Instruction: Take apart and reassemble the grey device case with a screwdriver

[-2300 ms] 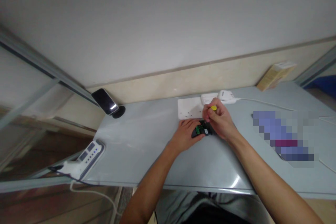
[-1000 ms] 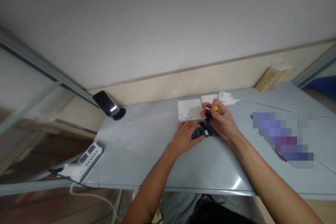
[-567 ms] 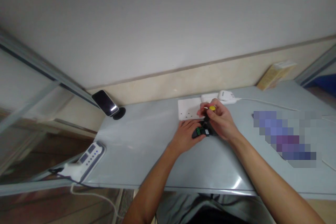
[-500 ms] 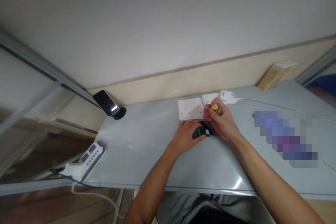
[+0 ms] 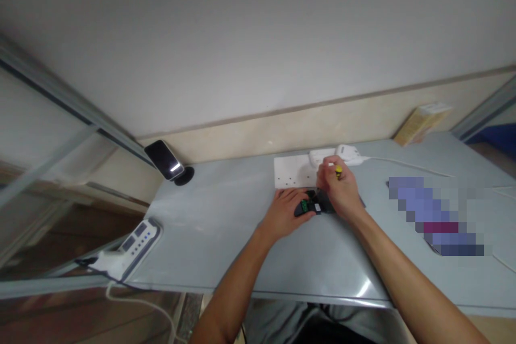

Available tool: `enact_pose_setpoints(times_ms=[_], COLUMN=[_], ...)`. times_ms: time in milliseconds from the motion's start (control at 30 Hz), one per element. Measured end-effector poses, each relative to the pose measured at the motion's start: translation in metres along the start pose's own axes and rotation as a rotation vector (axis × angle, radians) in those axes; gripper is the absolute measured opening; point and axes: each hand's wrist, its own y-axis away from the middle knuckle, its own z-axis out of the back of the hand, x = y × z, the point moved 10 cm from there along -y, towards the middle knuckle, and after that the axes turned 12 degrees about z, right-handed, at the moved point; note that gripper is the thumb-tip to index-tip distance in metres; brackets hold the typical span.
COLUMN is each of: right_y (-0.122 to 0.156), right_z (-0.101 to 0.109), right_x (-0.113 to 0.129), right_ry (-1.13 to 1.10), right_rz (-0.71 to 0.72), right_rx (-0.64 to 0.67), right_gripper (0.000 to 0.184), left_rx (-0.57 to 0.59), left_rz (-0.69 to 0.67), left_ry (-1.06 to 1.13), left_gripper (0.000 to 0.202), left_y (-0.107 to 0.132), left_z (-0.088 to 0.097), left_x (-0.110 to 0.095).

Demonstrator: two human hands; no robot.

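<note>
A small black device (image 5: 311,206) with a green circuit board showing inside lies on the pale grey table (image 5: 226,226). My left hand (image 5: 285,212) rests flat on the table and pins the device's left end. My right hand (image 5: 337,189) is closed around a screwdriver with a yellow handle end (image 5: 338,171), held upright with its tip down at the device's right part. The tip itself is hidden by my fingers.
A white sheet (image 5: 291,171) lies just behind the device, with a white adapter and cable (image 5: 347,152) beyond it. A phone on a stand (image 5: 165,159) sits back left, a power strip (image 5: 129,242) at the left edge, a tan box (image 5: 419,121) against the wall.
My right hand has shifted its grip on the screwdriver, whose yellow end has tipped slightly to the right. My left hand and the device stay put.
</note>
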Motion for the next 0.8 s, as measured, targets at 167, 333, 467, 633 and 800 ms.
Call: enact_pose_setpoints(times_ms=[167,333,467,633,800], right_y=[-0.001,0.002,0.000,-0.004,-0.003], right_z=[-0.004,-0.009,-0.007,-0.004,0.003], right_x=[0.004,0.005,0.004,0.008,0.009], right_ry=[0.017,-0.067,-0.137,-0.038,0.024], right_rz=[-0.015,-0.041,-0.021,-0.016,-0.013], right_rx=[0.059,0.062,0.022,0.026,-0.003], right_gripper=[0.038,0.039,0.034,0.037,0.046], left_rx=[-0.017,-0.005,-0.007,-0.029,-0.030], left_rz=[-0.019,-0.004,-0.013,-0.035,-0.039], left_ry=[0.009,-0.011,-0.015,-0.009,-0.007], left_gripper=[0.026,0.025,0.024,0.023,0.023], left_y=[0.000,0.000,0.000,0.000,0.001], left_z=[0.000,0.000,0.000,0.001,0.002], left_x=[0.000,0.001,0.000,-0.001,-0.001])
